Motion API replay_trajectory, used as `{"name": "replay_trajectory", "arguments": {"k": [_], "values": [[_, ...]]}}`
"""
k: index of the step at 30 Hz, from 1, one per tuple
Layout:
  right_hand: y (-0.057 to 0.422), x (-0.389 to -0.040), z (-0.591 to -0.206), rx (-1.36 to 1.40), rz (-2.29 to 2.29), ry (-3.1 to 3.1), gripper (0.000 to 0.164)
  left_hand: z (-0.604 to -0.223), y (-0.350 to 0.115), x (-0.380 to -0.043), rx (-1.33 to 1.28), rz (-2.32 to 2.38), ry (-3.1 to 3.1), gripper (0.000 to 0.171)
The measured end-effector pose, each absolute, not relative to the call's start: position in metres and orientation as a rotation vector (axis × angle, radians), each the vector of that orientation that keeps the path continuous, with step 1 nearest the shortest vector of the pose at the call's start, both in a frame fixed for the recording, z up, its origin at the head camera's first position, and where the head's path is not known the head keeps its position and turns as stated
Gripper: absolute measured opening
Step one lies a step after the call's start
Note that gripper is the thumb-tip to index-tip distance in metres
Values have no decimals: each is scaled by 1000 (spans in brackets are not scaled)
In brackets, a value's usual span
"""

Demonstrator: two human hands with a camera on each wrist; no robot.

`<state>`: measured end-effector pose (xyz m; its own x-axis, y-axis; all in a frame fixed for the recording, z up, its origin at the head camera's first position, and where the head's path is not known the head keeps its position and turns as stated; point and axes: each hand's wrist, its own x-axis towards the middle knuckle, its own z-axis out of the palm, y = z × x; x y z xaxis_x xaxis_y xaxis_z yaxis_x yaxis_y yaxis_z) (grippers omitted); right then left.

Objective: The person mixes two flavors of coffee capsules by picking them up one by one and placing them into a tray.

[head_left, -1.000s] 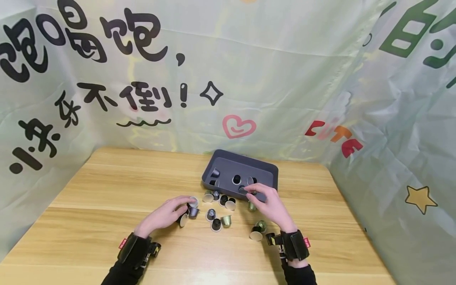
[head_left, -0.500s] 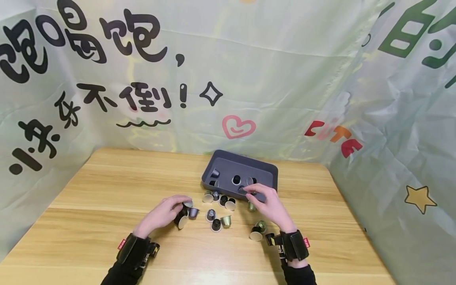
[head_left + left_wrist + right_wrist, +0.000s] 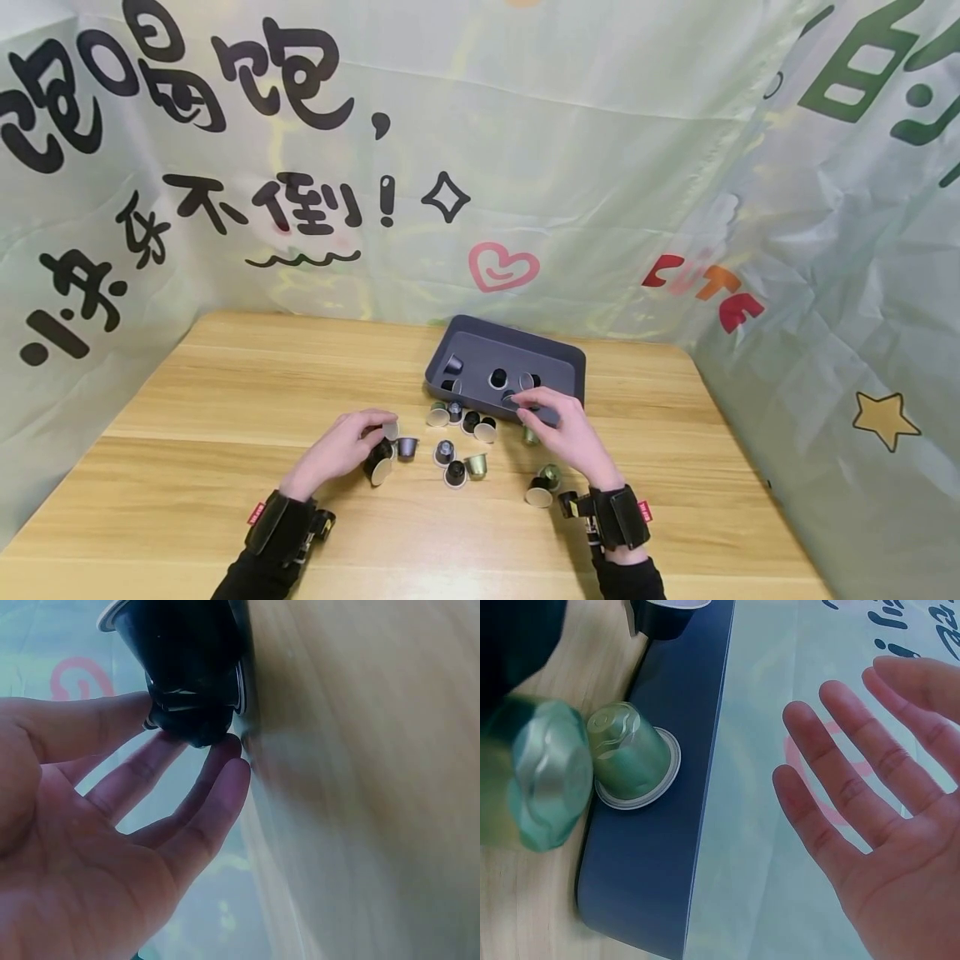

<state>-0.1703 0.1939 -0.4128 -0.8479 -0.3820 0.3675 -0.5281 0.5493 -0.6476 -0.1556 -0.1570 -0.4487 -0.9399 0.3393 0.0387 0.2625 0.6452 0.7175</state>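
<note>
My left hand [image 3: 341, 446] pinches a coffee capsule [image 3: 391, 429] with a pale lid between thumb and fingers, at the left of the capsules on the table. In the left wrist view, a dark capsule [image 3: 184, 645] stands in front of the pinched one and partly hides it. Close by the left hand are a black capsule with a pale lid [image 3: 381, 472] and a dark grey-purple capsule [image 3: 407, 448]. My right hand [image 3: 562, 421] hovers over the near right rim of the dark tray [image 3: 517, 335], fingers loosely extended and holding nothing.
Inside the tray lie several capsules, among them a black one [image 3: 498, 378]. More capsules lie along its near side and mid-table, including a pale green one [image 3: 476, 465]. A green capsule [image 3: 630, 761] is beside the tray's outer wall. Printed cloth [image 3: 600, 167] hangs behind the wooden table [image 3: 262, 367].
My left hand has drawn the pale-lidded capsule a little leftward, away from the grey-purple one. The black capsule beside it has shifted slightly left and nearer. My right hand stays put.
</note>
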Motion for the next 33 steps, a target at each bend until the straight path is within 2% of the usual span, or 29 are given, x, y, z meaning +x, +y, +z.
{"name": "replay_trajectory", "arguments": {"k": [10, 33], "values": [[194, -170, -413, 776, 1171, -2610, 20, -451, -157, -156, 500, 1171, 2781, 29], [191, -171, -417, 844, 1188, -2591, 20, -450, -157, -155, 420, 1170, 2788, 27]]}}
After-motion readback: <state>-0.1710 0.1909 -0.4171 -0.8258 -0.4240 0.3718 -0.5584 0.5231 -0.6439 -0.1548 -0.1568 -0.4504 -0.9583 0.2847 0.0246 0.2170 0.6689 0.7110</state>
